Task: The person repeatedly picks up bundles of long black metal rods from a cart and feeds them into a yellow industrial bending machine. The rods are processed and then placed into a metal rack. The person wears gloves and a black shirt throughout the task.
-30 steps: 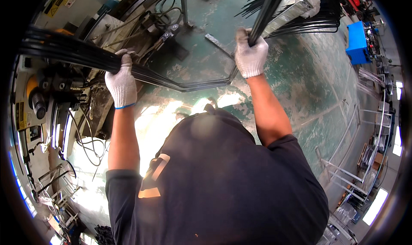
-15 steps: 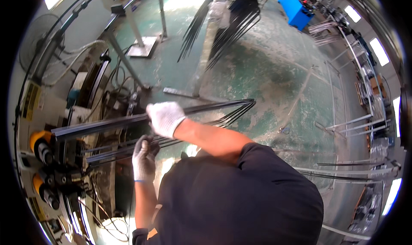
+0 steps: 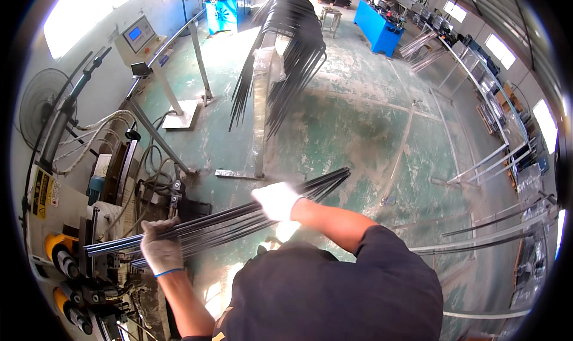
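A bundle of long, thin black metal rods [image 3: 224,220], bent back at the far right end, lies slantwise in front of me. My left hand [image 3: 161,245], in a pale work glove with a blue cuff edge, is closed around the rods near their left ends. Farther along the bundle, my right hand [image 3: 276,200], gloved in white, rests over the rods toward the bend. It is smeared by motion, so its fingers are hidden. The rods' left ends reach over a machine with yellow-and-black cylindrical parts [image 3: 62,254].
Ahead stands a post rack [image 3: 261,114] hung with many similar bent black rods [image 3: 292,60]. A control box [image 3: 140,39], hoses [image 3: 95,132] and a fan [image 3: 48,105] are at left. Blue workbenches [image 3: 379,27] stand farther back; metal frames [image 3: 477,168] line the right.
My left hand has moved left along the rods, and my right hand has moved right, toward the bend. The rod bundle has come lower in view, and the view has tilted up.
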